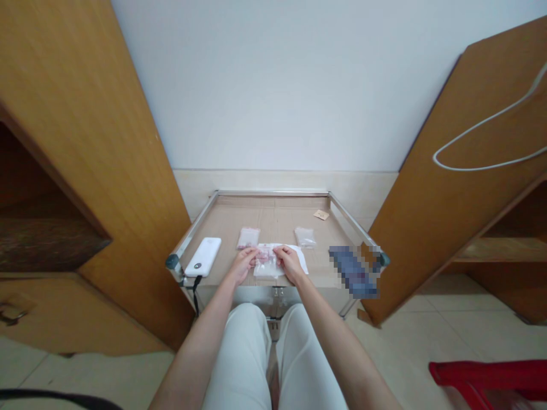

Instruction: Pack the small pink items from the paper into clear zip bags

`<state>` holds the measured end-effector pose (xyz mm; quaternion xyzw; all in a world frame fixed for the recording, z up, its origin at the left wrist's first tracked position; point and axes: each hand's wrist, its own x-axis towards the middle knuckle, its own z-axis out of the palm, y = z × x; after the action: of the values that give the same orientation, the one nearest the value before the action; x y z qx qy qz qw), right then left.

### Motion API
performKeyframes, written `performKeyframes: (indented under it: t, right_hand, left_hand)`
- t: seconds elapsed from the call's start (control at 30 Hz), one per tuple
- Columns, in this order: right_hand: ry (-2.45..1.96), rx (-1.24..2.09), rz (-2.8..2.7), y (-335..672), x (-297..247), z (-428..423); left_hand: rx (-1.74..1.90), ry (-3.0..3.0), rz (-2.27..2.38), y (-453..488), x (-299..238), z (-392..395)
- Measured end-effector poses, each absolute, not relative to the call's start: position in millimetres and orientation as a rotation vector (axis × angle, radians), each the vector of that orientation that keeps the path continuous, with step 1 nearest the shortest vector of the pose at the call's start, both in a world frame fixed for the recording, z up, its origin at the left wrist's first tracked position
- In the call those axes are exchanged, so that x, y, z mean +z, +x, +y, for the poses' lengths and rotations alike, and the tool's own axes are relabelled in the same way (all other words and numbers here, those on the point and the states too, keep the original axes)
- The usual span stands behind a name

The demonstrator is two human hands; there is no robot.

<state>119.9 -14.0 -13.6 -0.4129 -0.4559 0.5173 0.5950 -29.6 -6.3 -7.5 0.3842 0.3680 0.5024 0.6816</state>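
At the middle of a cardboard-topped surface (pixel 273 219) in a steel frame (pixel 273 193), both hands are close together, near edge of the surface. Left hand (pixel 243 265) and right hand (pixel 290 263) pinch a clear plastic bag (pixel 267 265) from either side, fingers curled over it, narrow gap between them. Bag holds something pink; contents too small to tell. It sits on or just above a white paper sheet (pixel 298 256), which extends right of the right hand and under the bag.

Two more small clear bags lie just beyond the hands: a pink-filled bag (pixel 248 238) toward the left, a paler bag (pixel 305 237) toward the right. Well left of the hands, a white power bank (pixel 203 257) lies near the left edge, a black cable (pixel 195 293) hanging down from it. Small brown tag (pixel 321 214) toward the far right corner. Blurred-out blue object (pixel 354 272) at the right edge, not identifiable.

Open wooden cabinet doors stand at both sides: left door (pixel 94 142), right door (pixel 461 188), a white cord (pixel 487 136) looped on the latter. Person's white trousers (pixel 239 359) show below the surface. Red plastic stool (pixel 491 378) at lower right, on the tile floor (pixel 444 336).
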Motion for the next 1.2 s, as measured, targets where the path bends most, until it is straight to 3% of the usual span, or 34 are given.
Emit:
performKeyframes:
  t: [1.2]
  right_hand:
    - [-1.002,1.275,-1.161,120.7,-8.0,-20.9]
  left_hand:
    - [1.07,1.045,0.883,-28.5,-1.5,-13.1]
